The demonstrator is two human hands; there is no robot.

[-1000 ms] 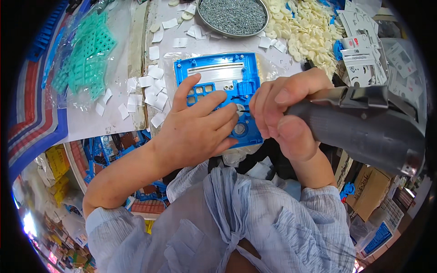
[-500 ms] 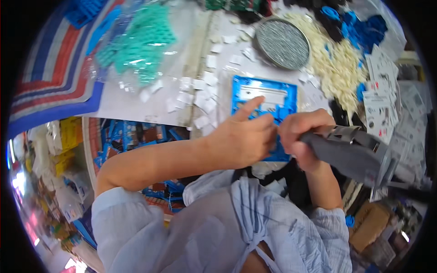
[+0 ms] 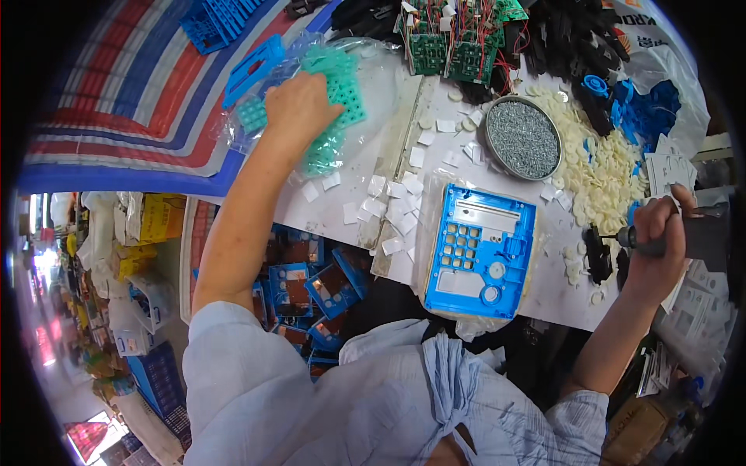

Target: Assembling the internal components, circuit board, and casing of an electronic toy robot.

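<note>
My left hand [image 3: 299, 113] is on a pile of teal rubber keypads [image 3: 346, 89] at the far left. Its fingers curl down over the keypads, and the fingertips are hidden. A clear plastic bag [image 3: 377, 62] lies spread around that pile. Over on the right, my right hand [image 3: 659, 237] grips a dark grey electric screwdriver [image 3: 703, 237], its thin bit pointing left. Between my hands a blue plastic casing [image 3: 486, 305] with square key holes and round openings lies on the table, touched by neither hand.
A round tin of small screws [image 3: 522, 140] stands behind the casing, beside cream-coloured plastic pieces [image 3: 602, 167]. White square pads [image 3: 396, 206] are scattered left of the casing. Green circuit boards with wires [image 3: 451, 54] lie at the back. Blue assembled casings [image 3: 311, 291] sit below the table edge.
My left hand has moved from the casing to the keypads at the far left. My right hand has swung right with the screwdriver, leaving the casing uncovered. The view has shifted.
</note>
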